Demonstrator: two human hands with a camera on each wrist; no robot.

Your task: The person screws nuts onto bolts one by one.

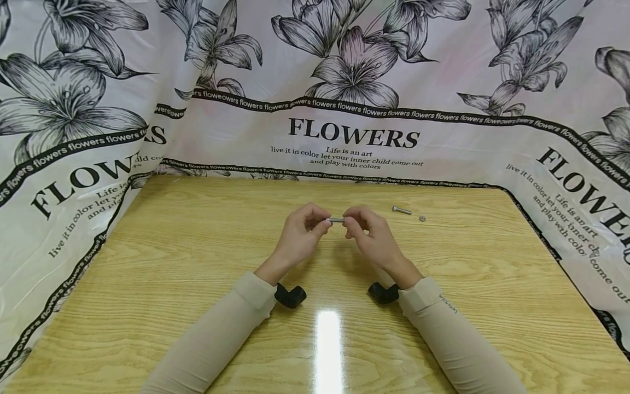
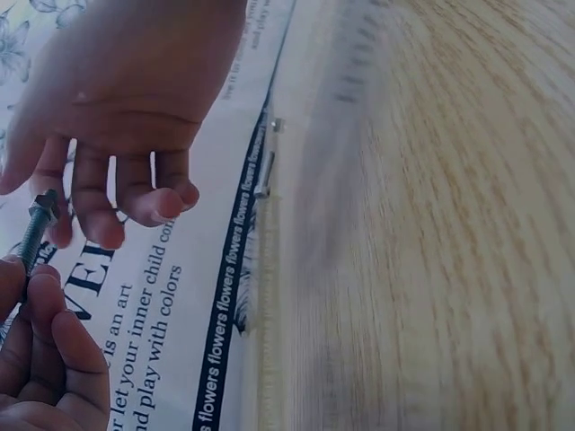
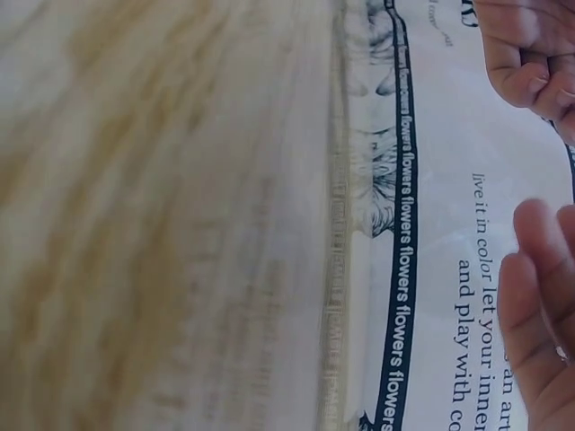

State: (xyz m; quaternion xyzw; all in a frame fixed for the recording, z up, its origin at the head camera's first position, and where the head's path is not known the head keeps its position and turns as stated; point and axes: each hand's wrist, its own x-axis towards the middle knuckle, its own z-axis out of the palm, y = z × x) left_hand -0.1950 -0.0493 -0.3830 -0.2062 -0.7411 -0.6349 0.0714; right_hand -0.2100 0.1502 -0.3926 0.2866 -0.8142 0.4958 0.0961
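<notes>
Between both hands a grey metal bolt lies level above the table, in the middle of the head view. My left hand pinches one end between thumb and fingertips; that end is hidden. In the left wrist view a hex nut sits on the bolt's other end. My right hand has its thumb and index finger about that nut, while its other fingers hang loosely bent. The right wrist view shows only parts of the left hand and right hand fingers, with a small shiny bit at its edge.
A second bolt lies on the wooden table, beyond the right hand. Beside it is a loose nut. A flower-printed cloth hangs along the back and both sides. Black devices sit at both wrists.
</notes>
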